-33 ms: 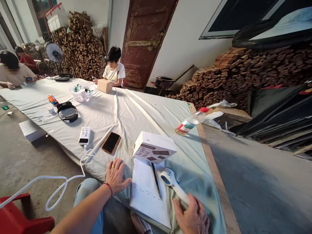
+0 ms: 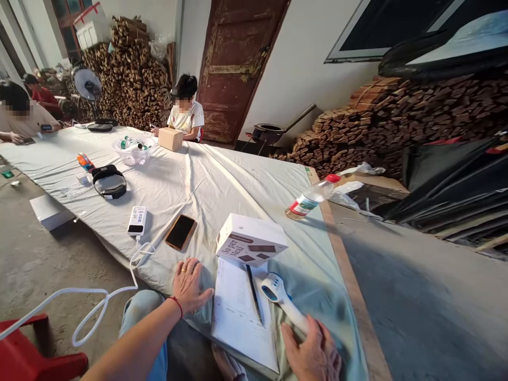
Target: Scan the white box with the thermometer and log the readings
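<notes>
My left hand (image 2: 190, 288) lies flat on the cloth at the table's near edge, fingers stretched out, left of a sheet of paper (image 2: 234, 317). The fingers of my right hand (image 2: 313, 352) are around the handle end of a white infrared thermometer (image 2: 280, 296) with blue trim, its small display facing up. A black pen (image 2: 254, 293) rests on the paper. Behind the paper sits a white "Super Meal" box (image 2: 252, 241). Beyond my left hand are a phone (image 2: 181, 232) in an orange-brown case and a white power bank (image 2: 137, 220) with a cable plugged in.
A red-capped bottle (image 2: 309, 201) stands near the right table edge. Farther left are a black headband device (image 2: 110, 182), a clear bowl (image 2: 135, 156) with bottles and a cardboard box (image 2: 170, 139). Other people sit at the far side. A red stool (image 2: 43, 354) is at lower left.
</notes>
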{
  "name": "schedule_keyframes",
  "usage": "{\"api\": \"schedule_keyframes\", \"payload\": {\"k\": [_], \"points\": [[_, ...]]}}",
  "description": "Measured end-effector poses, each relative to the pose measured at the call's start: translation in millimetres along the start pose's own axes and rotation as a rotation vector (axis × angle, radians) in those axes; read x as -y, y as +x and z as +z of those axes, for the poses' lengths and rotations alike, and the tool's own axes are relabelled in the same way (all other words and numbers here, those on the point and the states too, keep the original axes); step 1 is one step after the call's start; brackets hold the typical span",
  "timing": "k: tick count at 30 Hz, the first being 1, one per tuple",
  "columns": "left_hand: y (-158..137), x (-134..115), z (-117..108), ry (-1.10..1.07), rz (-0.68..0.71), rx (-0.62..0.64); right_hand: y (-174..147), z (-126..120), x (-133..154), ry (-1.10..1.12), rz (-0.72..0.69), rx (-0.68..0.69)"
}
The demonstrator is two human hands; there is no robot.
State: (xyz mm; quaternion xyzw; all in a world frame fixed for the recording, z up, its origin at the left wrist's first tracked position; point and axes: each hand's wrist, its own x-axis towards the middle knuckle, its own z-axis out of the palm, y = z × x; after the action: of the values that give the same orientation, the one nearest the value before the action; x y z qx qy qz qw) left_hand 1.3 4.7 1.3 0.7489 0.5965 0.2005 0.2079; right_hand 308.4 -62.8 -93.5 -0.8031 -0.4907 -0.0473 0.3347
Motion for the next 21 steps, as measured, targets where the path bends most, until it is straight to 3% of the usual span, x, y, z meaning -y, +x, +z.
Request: {"api": "schedule_keyframes", "payload": {"k": [5,9,14,18,21], "points": [[47.2,-0.5,6.4,-0.144,-0.037,-0.064,-0.1,-4.1,2.6,0.033,-0.03,-0.004],[100.5,2.9,36.3,-0.365,0.02,-0.105,5.9,-9.0,1.1,0.096,0.004,-0.012],[146.2,-2.5,63.9,-0.597,0.078,-0.11,50.8,-27.6,17.1,0.194,0.116,0.006],[164.3,-7.0,64.8,-0.581,0.17,-0.086,102.2,-41.0,43.0,0.156,-0.065,0.28],[170.2,-5.4,63.6,-0.513,0.243,-0.027,113.8,-42.6,45.7,0.014,0.004,0.412]]}}
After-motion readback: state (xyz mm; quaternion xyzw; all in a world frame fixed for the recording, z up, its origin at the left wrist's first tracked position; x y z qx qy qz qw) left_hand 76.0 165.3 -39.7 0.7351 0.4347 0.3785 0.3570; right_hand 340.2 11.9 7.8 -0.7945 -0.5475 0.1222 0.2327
